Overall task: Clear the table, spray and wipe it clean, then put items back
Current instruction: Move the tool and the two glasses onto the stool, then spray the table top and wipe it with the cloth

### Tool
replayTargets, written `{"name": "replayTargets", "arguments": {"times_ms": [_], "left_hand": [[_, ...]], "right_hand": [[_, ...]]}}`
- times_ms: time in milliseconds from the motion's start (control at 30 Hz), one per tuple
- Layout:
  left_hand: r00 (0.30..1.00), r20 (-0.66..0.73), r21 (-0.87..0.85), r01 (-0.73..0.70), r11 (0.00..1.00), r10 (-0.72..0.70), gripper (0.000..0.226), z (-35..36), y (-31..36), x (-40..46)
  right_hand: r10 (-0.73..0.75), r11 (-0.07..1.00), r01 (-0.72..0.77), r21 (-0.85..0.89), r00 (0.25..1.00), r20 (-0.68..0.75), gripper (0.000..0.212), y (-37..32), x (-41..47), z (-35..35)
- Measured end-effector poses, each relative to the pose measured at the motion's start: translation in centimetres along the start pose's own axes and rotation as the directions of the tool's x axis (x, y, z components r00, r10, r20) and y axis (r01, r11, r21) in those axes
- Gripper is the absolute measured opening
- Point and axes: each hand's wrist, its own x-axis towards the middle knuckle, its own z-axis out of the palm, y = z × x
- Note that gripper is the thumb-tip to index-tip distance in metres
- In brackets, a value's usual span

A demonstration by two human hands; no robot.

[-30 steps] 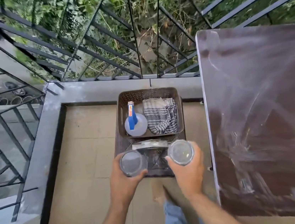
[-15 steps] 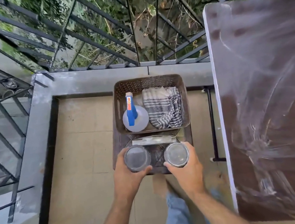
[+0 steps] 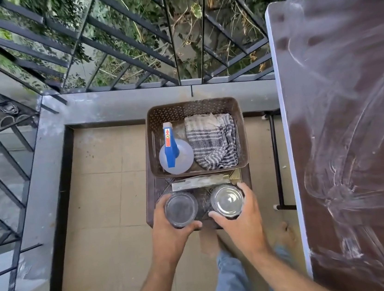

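Left hand (image 3: 172, 232) and right hand (image 3: 241, 221), fingers curled, each grip a clear glass, left glass (image 3: 180, 209) and right glass (image 3: 227, 200), over a brown stool (image 3: 150, 206). Beyond, a basket (image 3: 191, 108) holds spray bottle (image 3: 175, 155) and striped cloth (image 3: 213, 142). Streaked table (image 3: 353, 125) stands right.

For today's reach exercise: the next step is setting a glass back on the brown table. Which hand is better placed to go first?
Probably the right hand: its glass is on the side nearer the table, which lies to the person's right. The left hand would have to cross over it.
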Motion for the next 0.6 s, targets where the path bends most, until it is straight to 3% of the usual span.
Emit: {"name": "replayTargets", "arguments": {"times_ms": [67, 167, 300, 367, 433, 600], "left_hand": [[0.999, 0.036, 0.046, -0.006, 0.999, 0.004, 0.105, -0.5, 0.2, -0.2], [0.998, 0.033, 0.092, -0.063, 0.994, 0.06, 0.113, -1.5, 1.0, -0.7], [0.958, -0.19, 0.096, -0.198, 0.975, 0.213, 0.072, -2.2, 4.4, 0.6], [0.935, -0.235, 0.114, -0.247, 0.962, 0.268, 0.063, -2.3, 6.6, 2.2], [0.934, -0.188, 0.116, -0.285, 0.952, 0.303, 0.07, -2.3, 8.0, 3.9], [0.966, 0.028, 0.131, -0.26, 0.957, 0.258, 0.083, -1.3, 9.6, 7.4]], "right_hand": [[-0.107, 0.994, 0.103, -0.047, 0.99, -0.092, 0.087, -1.2, 0.0, -0.5], [-0.33, 0.942, 0.31, -0.127, 0.924, -0.195, 0.053, -4.1, 1.2, -1.0], [-0.536, 0.839, 0.502, -0.211, 0.83, -0.155, 0.025, -8.4, 5.6, -0.8], [-0.499, 0.843, 0.478, -0.247, 0.866, -0.026, 0.038, -10.2, 8.0, -0.4], [-0.393, 0.857, 0.425, -0.291, 0.905, 0.165, 0.053, -11.3, 10.3, 0.0], [-0.203, 0.743, 0.436, -0.507, 0.869, 0.45, 0.076, -10.6, 15.1, 1.9]]}}
